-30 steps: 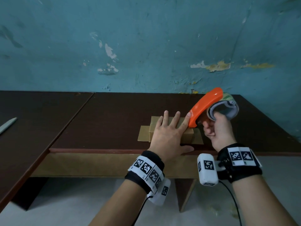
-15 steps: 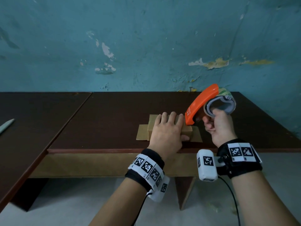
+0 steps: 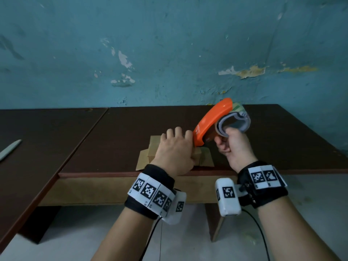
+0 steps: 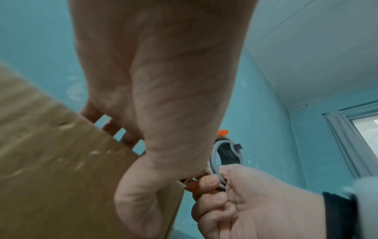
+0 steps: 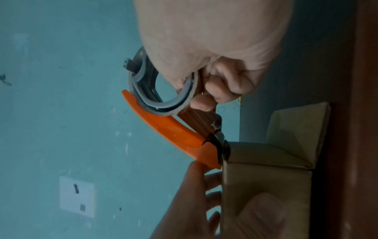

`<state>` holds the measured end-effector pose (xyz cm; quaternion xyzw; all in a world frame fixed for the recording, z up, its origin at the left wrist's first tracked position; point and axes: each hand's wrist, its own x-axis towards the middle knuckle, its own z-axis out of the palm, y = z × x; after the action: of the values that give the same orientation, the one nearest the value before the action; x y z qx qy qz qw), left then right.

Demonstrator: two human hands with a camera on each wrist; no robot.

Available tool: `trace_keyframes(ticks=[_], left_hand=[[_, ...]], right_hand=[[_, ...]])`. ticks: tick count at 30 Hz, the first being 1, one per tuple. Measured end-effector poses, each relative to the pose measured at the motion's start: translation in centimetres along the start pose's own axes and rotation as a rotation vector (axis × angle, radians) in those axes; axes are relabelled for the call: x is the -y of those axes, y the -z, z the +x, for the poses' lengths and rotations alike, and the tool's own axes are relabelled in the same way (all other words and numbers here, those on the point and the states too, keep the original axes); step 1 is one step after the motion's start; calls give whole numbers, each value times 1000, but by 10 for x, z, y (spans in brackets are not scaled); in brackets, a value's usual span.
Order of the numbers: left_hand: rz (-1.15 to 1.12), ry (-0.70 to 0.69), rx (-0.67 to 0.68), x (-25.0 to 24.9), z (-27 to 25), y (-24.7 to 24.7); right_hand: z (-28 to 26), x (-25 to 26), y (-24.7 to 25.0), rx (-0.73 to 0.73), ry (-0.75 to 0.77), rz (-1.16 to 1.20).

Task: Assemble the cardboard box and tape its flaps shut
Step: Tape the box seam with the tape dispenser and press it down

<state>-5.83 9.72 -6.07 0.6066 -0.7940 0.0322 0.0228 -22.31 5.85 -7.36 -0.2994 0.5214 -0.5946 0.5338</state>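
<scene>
The box (image 3: 153, 149) sits on the worktop (image 3: 116, 140), close to its near edge, with side flaps lying flat on the surface to the left and right of it. The left hand (image 3: 174, 153) lies over the top of the box: its fingers (image 3: 170, 132) reach over the far edge and the thumb presses the near face, as the right wrist view shows, so this hand grasps the box and holds it down. The right hand (image 3: 232, 147) is just to the right of the box, its fingers curled round the handle of the dispenser (image 3: 212, 119) and its thumb hooked inside the grey ring that carries the tape roll (image 3: 243, 113). The dispenser's orange arm slopes down to the left from the roll, and its lower end touches the box at the upper right corner, right beside the left hand's index finger. In the right wrist view the metal end of the dispenser (image 5: 222, 145) meets the corner of the box (image 5: 266, 186), and the right flap rises beyond it. To the left of the box, well apart on a second dark tabletop, lies a pale flat blade (image 3: 10, 152). Behind the worktop stands a blue wall (image 3: 169, 53) with peeling paint.
</scene>
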Motion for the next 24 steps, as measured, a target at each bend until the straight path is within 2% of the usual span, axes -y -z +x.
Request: trace_keyframes(ticks=[4,8,18,24], left_hand=[[-103,-7,39,15,3,-5],[-262,-42,-15,30,7,-11],[-46,55,-109,26,11,-18],[-100,-61,-109,27,14,-30]], right_hand=[[-7,-8,-11,-25,49,-29],[-12,-6,-11,-29,69,-16],[-15,-7,-8,30,89,-20],[-17,-7,-9,57,108,-32]])
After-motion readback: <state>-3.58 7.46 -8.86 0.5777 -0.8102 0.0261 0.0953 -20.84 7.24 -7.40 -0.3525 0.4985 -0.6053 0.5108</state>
